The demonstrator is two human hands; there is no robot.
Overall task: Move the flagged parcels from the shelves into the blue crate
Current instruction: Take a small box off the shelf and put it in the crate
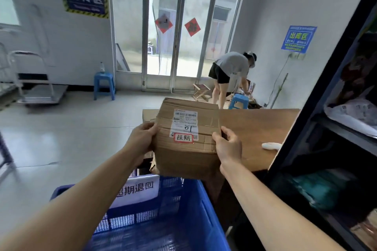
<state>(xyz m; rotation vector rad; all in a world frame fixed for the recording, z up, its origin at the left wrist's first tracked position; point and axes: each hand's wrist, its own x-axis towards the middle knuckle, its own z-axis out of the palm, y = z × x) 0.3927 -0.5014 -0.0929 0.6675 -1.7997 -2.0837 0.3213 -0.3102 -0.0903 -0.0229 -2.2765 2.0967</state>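
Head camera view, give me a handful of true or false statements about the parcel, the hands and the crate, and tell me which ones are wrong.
1. Both hands hold the cardboard parcel, the left hand and the right hand on opposite sides. True.
2. The parcel already rests on the floor of the blue crate. False: it is held in the air above the crate's far end.
3. A red-bordered handwritten sticker sits below the parcel's shipping label. True.
4. The blue crate carries no sign. False: a white paper sign with printed characters hangs at its far wall.
5. The wooden table behind the parcel stands left of the crate. False: it lies ahead and to the right.
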